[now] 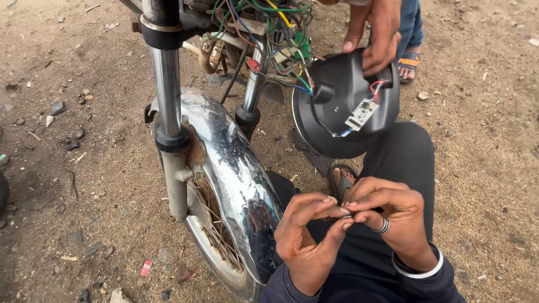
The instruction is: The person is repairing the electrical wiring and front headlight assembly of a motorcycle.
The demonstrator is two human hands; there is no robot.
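Observation:
My left hand [307, 235] and my right hand [387, 216] meet at the fingertips low in the view, pinching a tiny dark part [349, 214] between them; what it is cannot be made out. My right hand wears a ring and a bangle. Above, another person's hand [377, 35] holds a black headlamp shell [342, 106] with a small circuit board and coloured wires inside. The shell hangs from a tangle of wires [269, 33] at the front of a motorcycle.
A chrome front mudguard [236, 168] over the spoked wheel [210, 224] stands just left of my hands, with the fork legs [168, 106] rising from it. My knee in dark trousers [401, 157] is raised. The other person's sandalled foot [407, 64] rests on stony dirt ground.

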